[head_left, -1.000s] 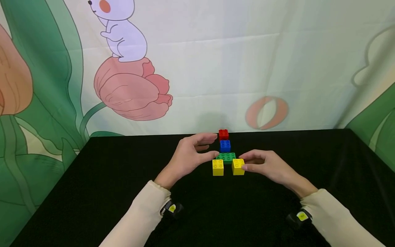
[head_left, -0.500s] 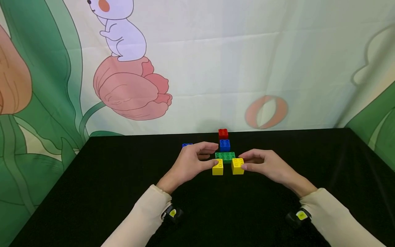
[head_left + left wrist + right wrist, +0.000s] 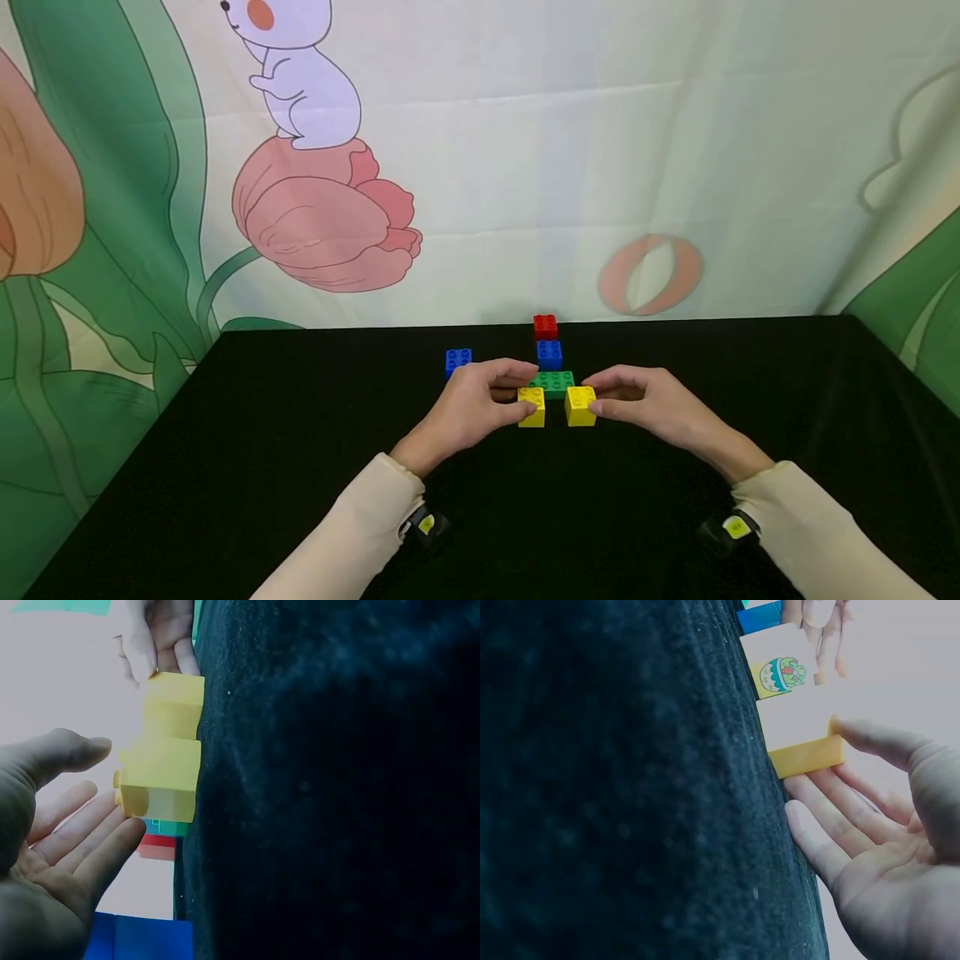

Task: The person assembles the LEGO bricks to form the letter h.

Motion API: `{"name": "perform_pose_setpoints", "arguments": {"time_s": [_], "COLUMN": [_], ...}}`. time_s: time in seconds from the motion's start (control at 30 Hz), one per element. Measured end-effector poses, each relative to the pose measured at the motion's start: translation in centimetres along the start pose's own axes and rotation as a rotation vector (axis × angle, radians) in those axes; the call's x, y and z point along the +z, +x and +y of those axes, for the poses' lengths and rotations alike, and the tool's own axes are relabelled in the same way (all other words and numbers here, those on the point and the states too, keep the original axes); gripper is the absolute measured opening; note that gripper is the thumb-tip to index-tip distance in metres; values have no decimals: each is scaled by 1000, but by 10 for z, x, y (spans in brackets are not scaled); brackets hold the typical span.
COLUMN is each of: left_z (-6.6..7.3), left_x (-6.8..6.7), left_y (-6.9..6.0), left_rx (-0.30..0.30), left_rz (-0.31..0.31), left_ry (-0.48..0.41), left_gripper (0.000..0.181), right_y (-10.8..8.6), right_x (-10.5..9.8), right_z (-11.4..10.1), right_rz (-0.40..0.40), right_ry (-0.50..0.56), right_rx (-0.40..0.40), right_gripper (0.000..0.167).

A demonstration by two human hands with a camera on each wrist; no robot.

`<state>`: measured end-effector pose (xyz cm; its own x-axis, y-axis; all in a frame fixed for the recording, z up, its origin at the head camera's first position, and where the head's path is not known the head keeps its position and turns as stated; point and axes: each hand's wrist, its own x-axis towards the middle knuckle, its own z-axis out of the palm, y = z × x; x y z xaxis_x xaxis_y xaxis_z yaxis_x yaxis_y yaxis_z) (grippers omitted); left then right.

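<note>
Tilt is risked: right yellow square plastic brick (image 3: 579, 408) is pinched off-centre by right hand (image 3: 658, 407), near far edge of table (image 3: 780, 392). Left hand (image 3: 471, 407) is spread.

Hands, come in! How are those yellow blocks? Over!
Left hand open at left yellow block, not gripping. Right hand at right yellow block, grip unclear. Green block beyond both.

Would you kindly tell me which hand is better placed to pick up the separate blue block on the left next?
Probably the left hand: the separate blue block lies just beyond it. The right hand is farther off, at the right yellow block.
</note>
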<state>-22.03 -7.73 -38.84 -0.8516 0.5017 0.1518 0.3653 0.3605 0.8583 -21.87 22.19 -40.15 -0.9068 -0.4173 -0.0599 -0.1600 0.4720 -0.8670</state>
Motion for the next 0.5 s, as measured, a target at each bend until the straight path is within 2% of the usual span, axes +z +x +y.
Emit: {"name": "perform_pose_setpoints", "arguments": {"time_s": [0.33,0.5], "left_z": [-5,-6], "left_x": [0,1], "left_y": [1,2], "left_rx": [-27,-64], "left_rz": [-24,-29], "left_ry": [-8,11], "left_gripper": [41,41], "right_y": [0,-1], "right_x": [0,0], "right_z": [0,0], "right_rz": [-21,-27], "right_ry": [25,43], "right_rx": [5,-10], "right_gripper": [49,49]}}
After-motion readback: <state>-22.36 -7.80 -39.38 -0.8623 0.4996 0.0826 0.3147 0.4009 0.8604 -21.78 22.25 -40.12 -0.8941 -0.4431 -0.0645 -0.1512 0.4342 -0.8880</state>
